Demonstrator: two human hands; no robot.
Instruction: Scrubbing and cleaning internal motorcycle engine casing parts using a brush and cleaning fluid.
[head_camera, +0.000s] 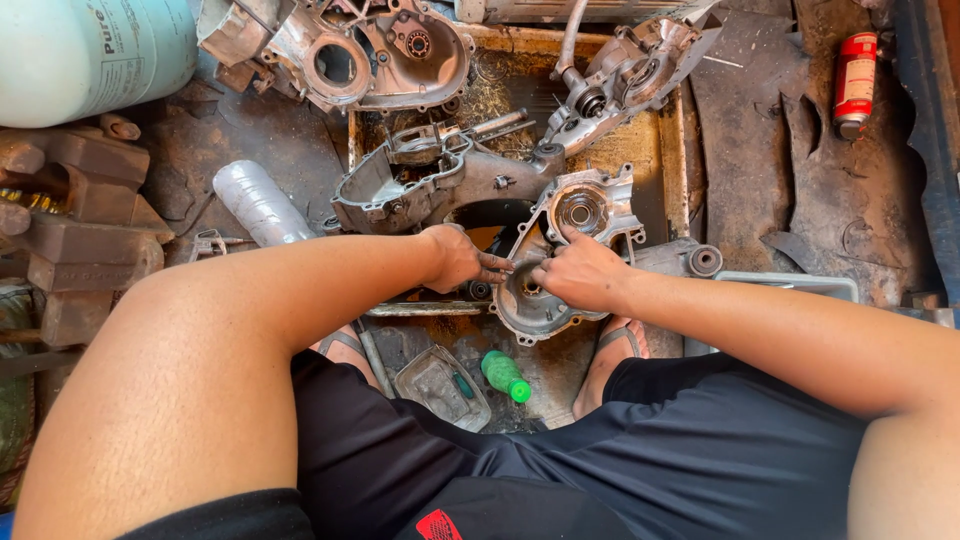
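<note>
Head view, both hands, left hand (462, 258), right hand (580, 275), on engine casing (575, 225)

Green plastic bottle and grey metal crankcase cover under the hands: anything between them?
Head view: only grimy floor between green plastic bottle and grey metal crankcase cover.

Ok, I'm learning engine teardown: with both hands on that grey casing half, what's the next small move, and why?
Probably steady the casing half with the right hand while the left hand works at its lower opening, since both sets of fingertips meet there.

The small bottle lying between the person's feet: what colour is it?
Bright green, the small bottle; the head view shows it best.
</note>
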